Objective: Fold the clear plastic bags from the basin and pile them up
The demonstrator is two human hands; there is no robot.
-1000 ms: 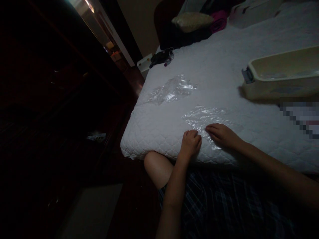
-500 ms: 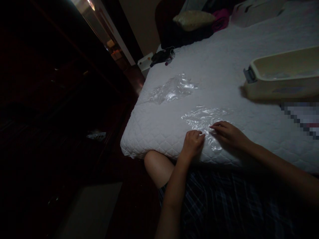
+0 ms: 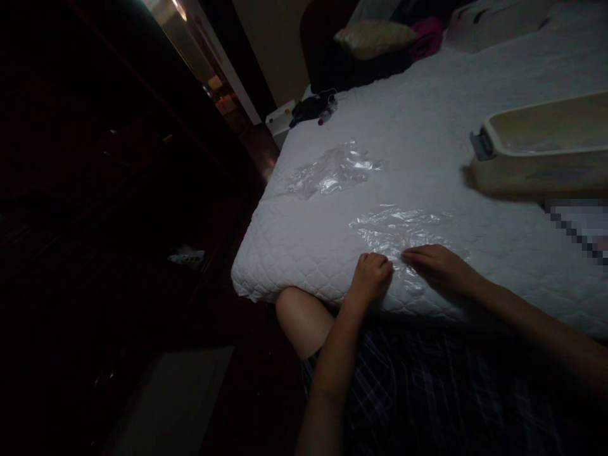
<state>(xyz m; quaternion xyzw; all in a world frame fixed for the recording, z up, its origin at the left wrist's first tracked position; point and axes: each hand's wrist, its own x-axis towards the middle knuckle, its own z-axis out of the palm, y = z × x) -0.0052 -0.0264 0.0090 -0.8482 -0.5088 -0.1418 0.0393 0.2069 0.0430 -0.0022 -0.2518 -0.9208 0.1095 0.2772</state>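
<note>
A crumpled clear plastic bag (image 3: 392,231) lies on the white quilted bed cover (image 3: 280,247) in front of me. My left hand (image 3: 371,276) is closed at the bag's near left side, its fingers curled in a pinch. Just to its right, my right hand (image 3: 439,267) has thumb and fingers pressed together on the plastic. Only a small gap separates the two sets of fingertips. Farther back on the bed, a second clear plastic bag (image 3: 332,170) is spread out, touched by neither hand.
A cream plastic bin (image 3: 536,174) with a grey latch stands at the right. Toward the back are a light-coloured pillow-like bundle (image 3: 375,39), a magenta cloth (image 3: 427,38) and a pale box (image 3: 498,25). Dark items (image 3: 311,109) sit at the far left corner.
My right fingers have closed tighter and moved slightly down and nearer. My left hand has shifted a little to the right, its fingers more curled. The view has drifted slightly.
</note>
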